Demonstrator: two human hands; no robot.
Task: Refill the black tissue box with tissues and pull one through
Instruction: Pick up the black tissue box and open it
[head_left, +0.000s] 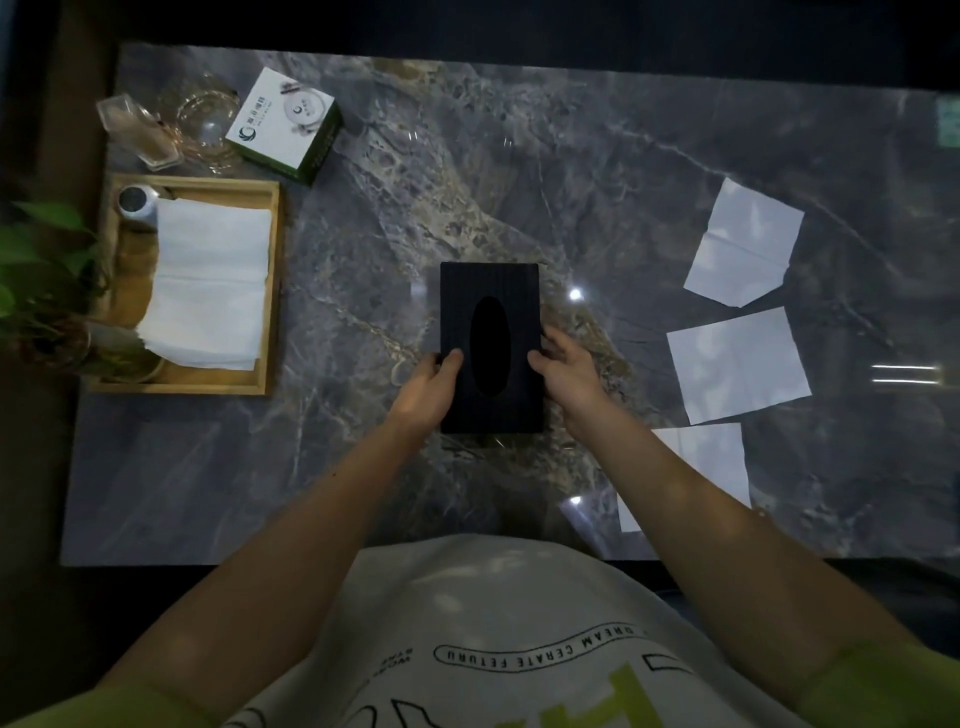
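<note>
The black tissue box (488, 283) lies flat in the middle of the marble table, its oval slot facing up and dark, with no tissue showing through it. My left hand (428, 387) grips the box's left side, thumb on top. My right hand (566, 371) grips its right side the same way. A stack of white tissues (208, 283) lies in a wooden tray (272, 291) at the left.
Three loose white tissue sheets (743, 244) (737, 364) (722, 457) lie on the table's right side. A white and green carton (285, 124), glassware (202, 119) and a small jar (136, 200) stand at the back left. Plant leaves (36, 249) overhang the left edge.
</note>
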